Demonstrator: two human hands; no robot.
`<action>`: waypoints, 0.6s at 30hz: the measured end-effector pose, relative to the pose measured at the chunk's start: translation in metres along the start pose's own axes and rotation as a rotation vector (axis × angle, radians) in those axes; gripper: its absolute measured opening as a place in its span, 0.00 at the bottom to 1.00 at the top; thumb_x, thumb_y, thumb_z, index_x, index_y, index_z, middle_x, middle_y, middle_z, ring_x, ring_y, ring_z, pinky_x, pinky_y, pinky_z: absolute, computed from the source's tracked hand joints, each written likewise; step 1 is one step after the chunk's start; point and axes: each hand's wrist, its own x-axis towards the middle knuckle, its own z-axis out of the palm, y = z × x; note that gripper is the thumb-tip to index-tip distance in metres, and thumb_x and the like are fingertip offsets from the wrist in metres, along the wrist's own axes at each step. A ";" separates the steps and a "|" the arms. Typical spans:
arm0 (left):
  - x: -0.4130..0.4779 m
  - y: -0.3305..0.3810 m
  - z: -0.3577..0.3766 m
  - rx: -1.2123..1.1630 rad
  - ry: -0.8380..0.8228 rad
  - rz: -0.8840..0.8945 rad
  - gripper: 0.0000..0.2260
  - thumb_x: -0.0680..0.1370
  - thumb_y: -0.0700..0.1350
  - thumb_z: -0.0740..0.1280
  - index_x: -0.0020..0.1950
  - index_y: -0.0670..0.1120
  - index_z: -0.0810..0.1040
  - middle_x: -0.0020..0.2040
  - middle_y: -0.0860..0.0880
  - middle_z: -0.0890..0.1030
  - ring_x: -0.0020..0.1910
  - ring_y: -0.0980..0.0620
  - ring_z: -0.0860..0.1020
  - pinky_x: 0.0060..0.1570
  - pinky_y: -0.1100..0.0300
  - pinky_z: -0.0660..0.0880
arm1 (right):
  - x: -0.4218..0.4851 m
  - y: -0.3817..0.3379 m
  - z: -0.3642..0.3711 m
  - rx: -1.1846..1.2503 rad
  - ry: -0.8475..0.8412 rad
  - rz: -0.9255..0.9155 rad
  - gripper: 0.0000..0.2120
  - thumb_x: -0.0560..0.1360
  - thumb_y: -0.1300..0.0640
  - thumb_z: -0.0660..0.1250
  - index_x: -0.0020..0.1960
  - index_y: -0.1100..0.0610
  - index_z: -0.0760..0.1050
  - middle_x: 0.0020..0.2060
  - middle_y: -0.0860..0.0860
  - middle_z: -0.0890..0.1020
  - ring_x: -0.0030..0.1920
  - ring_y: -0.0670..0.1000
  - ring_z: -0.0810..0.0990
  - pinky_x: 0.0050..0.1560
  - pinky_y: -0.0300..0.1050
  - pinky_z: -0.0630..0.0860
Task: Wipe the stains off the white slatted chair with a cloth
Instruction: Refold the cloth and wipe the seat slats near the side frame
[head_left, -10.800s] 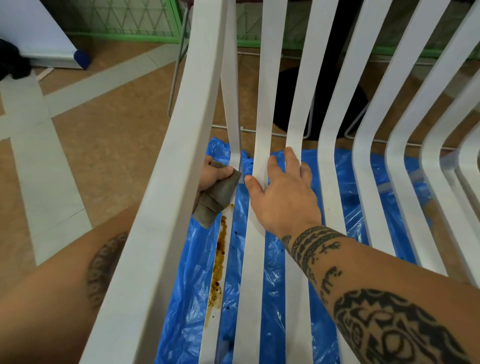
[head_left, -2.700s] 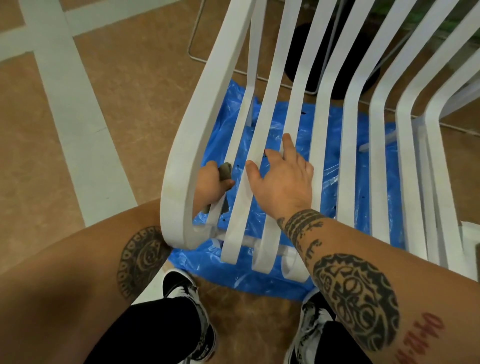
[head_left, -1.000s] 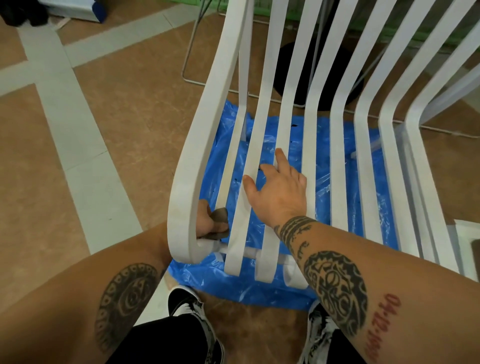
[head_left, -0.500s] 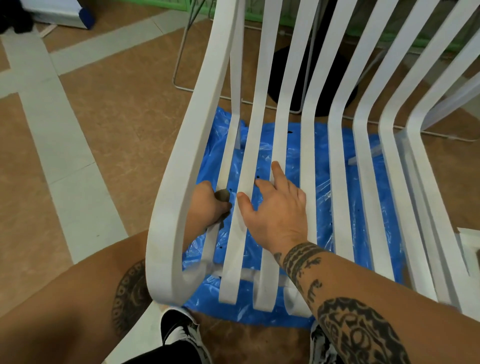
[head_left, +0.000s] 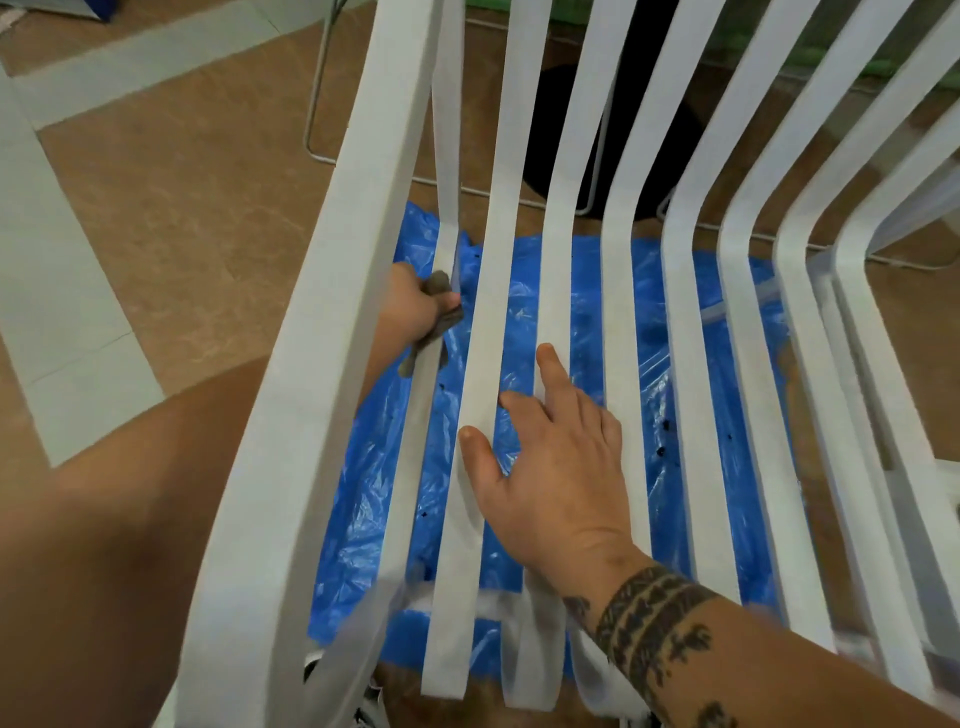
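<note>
Since a second ago the left hand (head_left: 410, 307) has slid its crumpled grey cloth (head_left: 437, 286) farther up the leftmost seat slat (head_left: 417, 415) of the white slatted plastic chair (head_left: 337, 364), to just left of frame centre. Its fingers curl round cloth and slat, probably to rub both faces. The right hand (head_left: 556, 467) lies flat, fingers spread, on the middle slats, likely steadying the chair above the blue plastic sheet (head_left: 587, 322).
</note>
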 end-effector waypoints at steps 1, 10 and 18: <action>0.008 0.004 -0.001 -0.012 0.005 -0.007 0.20 0.77 0.58 0.72 0.53 0.42 0.75 0.42 0.47 0.77 0.45 0.46 0.77 0.48 0.52 0.73 | 0.000 0.000 0.001 0.000 0.001 -0.002 0.27 0.76 0.32 0.51 0.68 0.44 0.70 0.80 0.48 0.50 0.76 0.51 0.57 0.77 0.53 0.51; 0.012 0.019 -0.002 -0.124 0.030 -0.084 0.19 0.77 0.53 0.73 0.60 0.41 0.79 0.47 0.46 0.78 0.47 0.47 0.78 0.51 0.54 0.77 | 0.001 -0.001 -0.002 0.023 -0.001 0.004 0.26 0.76 0.33 0.53 0.67 0.44 0.71 0.80 0.48 0.51 0.75 0.51 0.58 0.75 0.51 0.51; -0.064 -0.024 0.004 -0.021 -0.050 -0.136 0.20 0.76 0.57 0.74 0.53 0.42 0.75 0.38 0.49 0.76 0.39 0.49 0.78 0.39 0.56 0.71 | -0.001 -0.002 -0.001 0.028 0.041 0.007 0.26 0.76 0.34 0.56 0.68 0.46 0.72 0.79 0.49 0.53 0.74 0.52 0.61 0.74 0.51 0.53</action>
